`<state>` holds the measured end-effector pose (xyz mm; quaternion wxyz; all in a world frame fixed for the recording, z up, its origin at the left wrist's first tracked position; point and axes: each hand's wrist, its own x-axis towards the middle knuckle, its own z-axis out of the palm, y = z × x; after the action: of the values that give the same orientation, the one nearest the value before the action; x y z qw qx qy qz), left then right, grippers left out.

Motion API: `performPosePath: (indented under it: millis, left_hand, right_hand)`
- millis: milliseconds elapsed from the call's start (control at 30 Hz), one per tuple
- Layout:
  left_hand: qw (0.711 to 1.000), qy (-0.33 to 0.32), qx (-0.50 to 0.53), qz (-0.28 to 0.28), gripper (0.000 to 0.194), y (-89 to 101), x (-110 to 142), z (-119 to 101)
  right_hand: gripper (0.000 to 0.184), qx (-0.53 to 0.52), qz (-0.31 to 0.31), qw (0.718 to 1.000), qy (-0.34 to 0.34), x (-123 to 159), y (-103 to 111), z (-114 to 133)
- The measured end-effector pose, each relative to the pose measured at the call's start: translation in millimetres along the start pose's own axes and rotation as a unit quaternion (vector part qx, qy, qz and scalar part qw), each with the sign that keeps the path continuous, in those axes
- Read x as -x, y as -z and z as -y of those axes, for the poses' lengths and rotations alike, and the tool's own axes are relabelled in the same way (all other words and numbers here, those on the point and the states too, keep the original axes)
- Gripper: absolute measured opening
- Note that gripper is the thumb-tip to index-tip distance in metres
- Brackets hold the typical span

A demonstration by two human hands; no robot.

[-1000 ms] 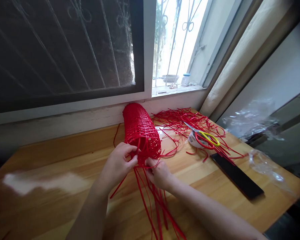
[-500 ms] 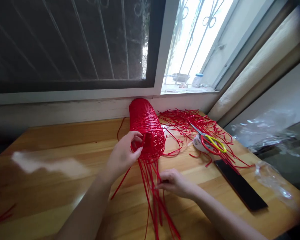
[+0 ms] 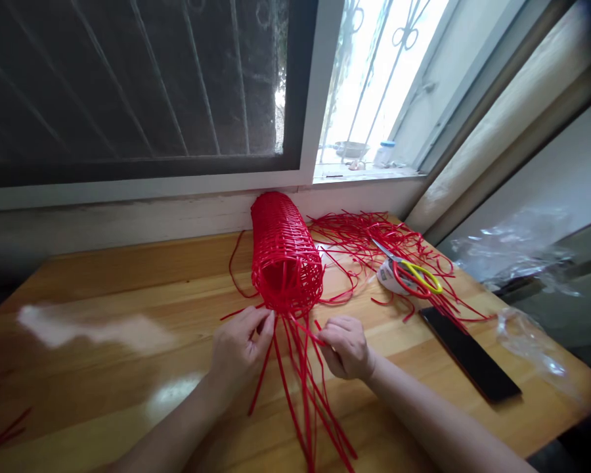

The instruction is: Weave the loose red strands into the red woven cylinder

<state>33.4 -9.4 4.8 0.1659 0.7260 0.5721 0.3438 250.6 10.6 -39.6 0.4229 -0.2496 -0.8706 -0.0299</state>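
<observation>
A red woven basket (image 3: 283, 240), tube-shaped, lies on its side with its open mouth facing me. Long loose red strips (image 3: 303, 394) hang from the lower rim and spread over the table toward me. My left hand (image 3: 241, 341) is just below the left of the rim, thumb and fingers pinched on a red strip. To the right of the loose ends, my right hand (image 3: 345, 345) is closed around a red strip that runs back to the rim. The parts of the strips inside both hands are hidden by the fingers.
Scissors (image 3: 418, 274) with yellow and red handles rest on a white roll (image 3: 391, 276) at the right. Behind them is a heap of cut red strips (image 3: 374, 230). A black phone-like slab (image 3: 470, 355) and clear plastic wrap (image 3: 536, 345) lie near the table's right edge.
My left hand has come out of the basket's mouth and down to the strips below the rim. My right hand has moved up and slightly right, pulling a strip sideways.
</observation>
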Motion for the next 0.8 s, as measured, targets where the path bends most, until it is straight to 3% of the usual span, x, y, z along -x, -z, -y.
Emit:
performPosePath:
  millis: [200,333,467,567,633,700,767,800]
  left_hand:
    - [0.992,0.032,-0.119,-0.007,0.022,-8.3,-1.1,2.0]
    - [0.985,0.027,-0.168,0.026,0.034,-14.2,-4.2,-0.7]
    - [0.993,0.071,-0.091,0.006,0.026,-21.6,-10.4,-2.9]
    - [0.983,0.161,0.083,-0.009,0.020,-28.7,-13.1,-4.1]
    - [0.935,0.233,0.269,0.005,0.018,-33.5,-13.9,-6.0]
    - [0.842,0.296,0.451,0.010,0.018,-37.6,-14.3,-8.7]
    - [0.760,0.334,0.557,-0.007,0.020,-40.5,-15.0,-11.6]
    - [0.736,0.342,0.584,-0.018,0.022,-41.3,-15.6,-13.2]
  right_hand:
    - [0.012,0.009,-0.013,1.000,-0.013,2.9,5.7,4.8]
    - [0.030,-0.001,-0.018,1.000,-0.007,-1.2,-5.7,2.8]
    - [0.035,-0.007,-0.007,1.000,-0.005,-7.2,-14.2,1.1]
    - [0.037,-0.003,-0.018,1.000,-0.010,-11.0,-16.9,-0.9]
    - [0.037,-0.001,-0.030,0.999,-0.012,-14.2,-18.3,-2.5]
    - [0.036,-0.001,-0.040,0.999,-0.012,-18.1,-19.6,-4.0]
    - [0.034,0.005,-0.049,0.999,-0.012,-22.3,-20.5,-5.0]
    - [0.033,0.010,-0.054,0.998,-0.014,-24.4,-20.8,-5.5]
